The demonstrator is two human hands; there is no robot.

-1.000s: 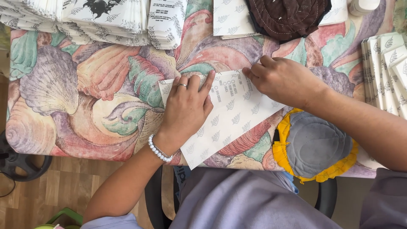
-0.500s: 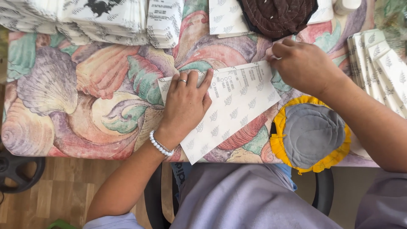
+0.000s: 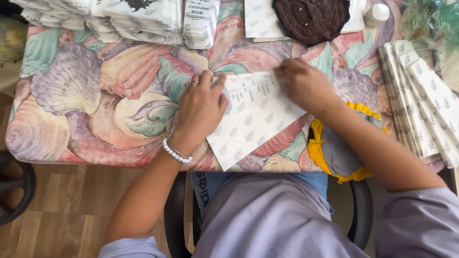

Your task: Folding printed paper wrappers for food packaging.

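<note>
Hands at work on one flat white packet (image 3: 256, 119) w/ a small grey leaf print, lying slantwise on the counter (image 3: 86, 100) (shell-pattern cloth). Left hand (image 3: 201, 107): palm down, fingers spread flat, pinning the packet's upper-left part; nothing gripped. Right hand (image 3: 303, 86): blurred, resting on the packet's upper-right edge; whether it pinches the edge or only presses it cannot be told.

Step judged: flattening or closing the packet's top edge, approx. mid-step. Next move likely calls for steady hold-down on the left while the right works along that edge.

Edges & room: the packet's lower corner reaches the counter's near edge, so a slip toward the lap is possible. Far side crowded w/ stacks of like packets (image 3: 143, 19) and a brown crocheted piece (image 3: 311, 16); more packets fanned at right (image 3: 420, 100); a grey-and-yellow cloth piece (image 3: 337, 148) sits at the near edge by the right forearm. Open cloth lies left of the left hand.
</note>
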